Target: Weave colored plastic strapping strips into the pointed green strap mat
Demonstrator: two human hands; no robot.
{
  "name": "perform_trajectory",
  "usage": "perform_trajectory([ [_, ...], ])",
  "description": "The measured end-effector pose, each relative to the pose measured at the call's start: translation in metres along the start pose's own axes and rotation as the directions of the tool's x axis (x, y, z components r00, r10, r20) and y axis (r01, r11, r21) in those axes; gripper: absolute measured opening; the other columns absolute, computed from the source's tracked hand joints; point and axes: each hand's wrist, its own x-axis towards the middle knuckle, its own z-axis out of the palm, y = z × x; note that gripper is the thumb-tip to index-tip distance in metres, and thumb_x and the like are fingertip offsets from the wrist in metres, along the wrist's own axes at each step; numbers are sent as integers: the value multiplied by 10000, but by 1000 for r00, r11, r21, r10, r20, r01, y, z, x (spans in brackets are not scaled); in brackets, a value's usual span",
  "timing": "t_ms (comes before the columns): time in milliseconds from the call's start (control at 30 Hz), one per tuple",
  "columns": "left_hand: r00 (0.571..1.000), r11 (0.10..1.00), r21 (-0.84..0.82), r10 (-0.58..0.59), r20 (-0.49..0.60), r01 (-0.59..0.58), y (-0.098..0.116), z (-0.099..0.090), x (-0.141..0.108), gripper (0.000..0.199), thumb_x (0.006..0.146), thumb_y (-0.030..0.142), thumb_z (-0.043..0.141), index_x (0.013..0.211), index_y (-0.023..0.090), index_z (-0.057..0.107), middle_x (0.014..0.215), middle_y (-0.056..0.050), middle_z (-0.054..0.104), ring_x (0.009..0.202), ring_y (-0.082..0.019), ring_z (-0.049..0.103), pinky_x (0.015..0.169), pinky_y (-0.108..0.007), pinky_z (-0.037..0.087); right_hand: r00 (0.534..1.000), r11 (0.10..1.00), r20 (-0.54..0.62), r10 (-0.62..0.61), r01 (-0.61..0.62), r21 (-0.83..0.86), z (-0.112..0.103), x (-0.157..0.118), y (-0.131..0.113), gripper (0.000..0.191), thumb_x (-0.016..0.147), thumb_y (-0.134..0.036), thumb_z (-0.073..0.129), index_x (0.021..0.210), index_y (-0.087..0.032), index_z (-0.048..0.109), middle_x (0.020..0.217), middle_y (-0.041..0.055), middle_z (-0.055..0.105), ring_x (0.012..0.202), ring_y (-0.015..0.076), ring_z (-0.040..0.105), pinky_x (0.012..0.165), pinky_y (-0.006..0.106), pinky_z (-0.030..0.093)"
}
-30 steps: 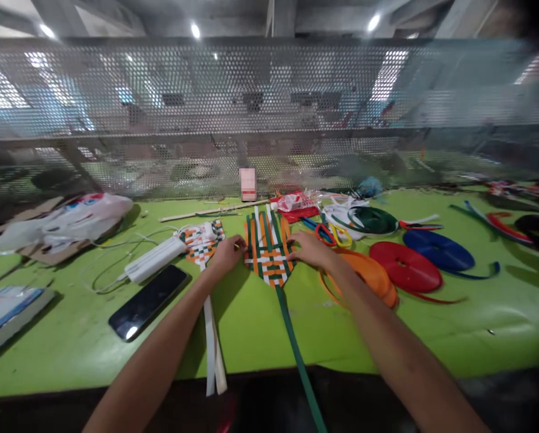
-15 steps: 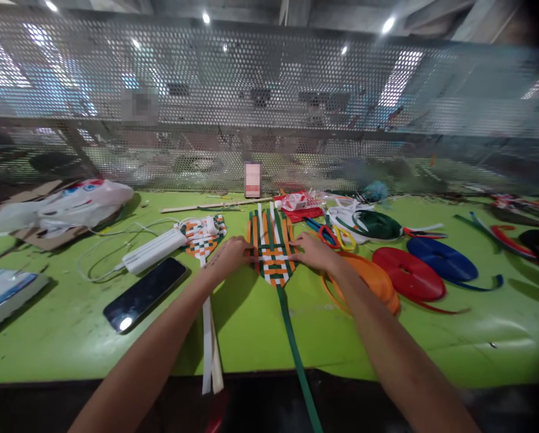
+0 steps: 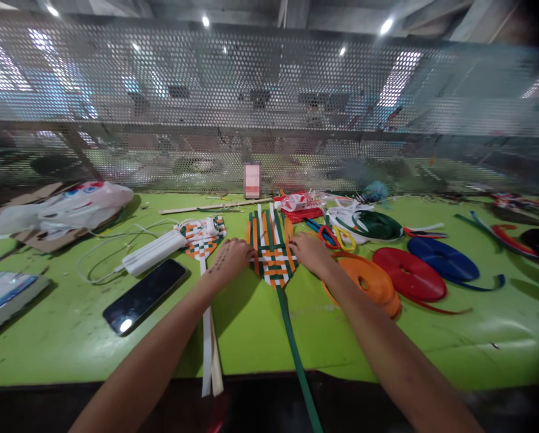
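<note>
The bottom edge cuts off the green strap point(image 3: 296, 355), the left edge a packet point(image 3: 8, 297) (print too blurred to read); the right forearm point(image 3: 363, 319) hides part of the orange coil point(image 3: 377, 279).

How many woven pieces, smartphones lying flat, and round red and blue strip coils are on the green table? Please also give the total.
Woven pieces: 2
Smartphone lying flat: 1
Round red coil: 1
Round blue coil: 1
Total: 5
</note>
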Motion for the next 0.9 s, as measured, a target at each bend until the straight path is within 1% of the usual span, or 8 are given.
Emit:
perform_trajectory([
  [133, 998, 994, 92, -63, -25, 65, 14, 2, -2, 269, 1014, 290, 508, 1087, 167, 735, 847, -147, 746, 904, -326, 691, 909, -416, 437, 999, 997, -11, 53, -54, -51, -1, 2, -5, 399, 1035, -238, 471, 1425, -163, 516, 1169, 167, 729, 1031, 289, 692, 801, 329, 459],
  [233, 998, 993, 95, -60, -36, 63, 22, 8, -4, 255, 991, 241, 544, 1197, 169, 675, 850, -146, 745, 960, -341, 679, 913, -419, 412, 998, 995, -17, 60, -61, -80, -5, -1, -10, 482, 1054, -376, 470, 1480, -155, 437, 1130, 183, 736, 1000, 305, 701, 787, 335, 460],
  [300, 999, 994, 99, -45, -28, 48, 27, 11, -6, 234, 982, 216, 544, 1164, 185, 687, 907, -160, 749, 999, -347, 666, 918, -427, 399, 999, 993, -9, 34, -34, -113, -8, -3, -14, 512, 1056, -455, 451, 1490, -183, 438, 1130, 180, 733, 986, 307, 704, 778, 334, 462],
  [367, 999, 994, 105, -35, -27, 37, 31, 12, -7, 227, 981, 218, 536, 1122, 183, 711, 963, -186, 744, 1024, -363, 652, 916, -447, 393, 1000, 987, 17, -3, 6, -162, -10, -6, -19, 480, 1053, -465, 448, 1470, -231, 485, 1129, 169, 727, 959, 307, 707, 769, 337, 467],
  [467, 999, 990, 137, -27, -18, 29, 37, 12, -7, 281, 1003, 275, 504, 1126, 163, 731, 1003, -224, 729, 1045, -392, 628, 905, -484, 395, 998, 971, 54, -40, 51, -234, -9, -9, -27, 390, 1056, -412, 439, 1386, -272, 590, 1149, 173, 700, 905, 295, 713, 756, 345, 475],
  [567, 999, 987, 156, -37, -10, 38, 40, 11, -7, 328, 1016, 348, 503, 1155, 159, 732, 1038, -236, 719, 1058, -394, 612, 896, -488, 402, 997, 953, 65, -52, 69, -294, -6, -9, -34, 347, 1060, -331, 410, 1308, -253, 640, 1161, 182, 673, 848, 272, 718, 734, 343, 483],
  [733, 1000, 980, 200, -13, -21, 17, 40, 13, -8, 389, 1029, 434, 482, 1198, 171, 712, 1058, -222, 712, 1046, -378, 592, 881, -476, 414, 997, 916, 63, -32, 55, -398, -3, -9, -42, 346, 1021, -134, 391, 1280, -214, 605, 1160, 176, 642, 856, 250, 721, 759, 346, 505],
  [900, 1000, 970, 242, -2, -31, 9, 39, 16, -10, 416, 1037, 475, 455, 1292, 230, 674, 1104, -200, 675, 1034, -362, 578, 869, -459, 416, 997, 902, 78, -16, 48, -428, -3, -11, -45, 351, 1057, -184, 328, 1337, -221, 535, 1237, 176, 602, 870, 228, 715, 779, 345, 518],
])
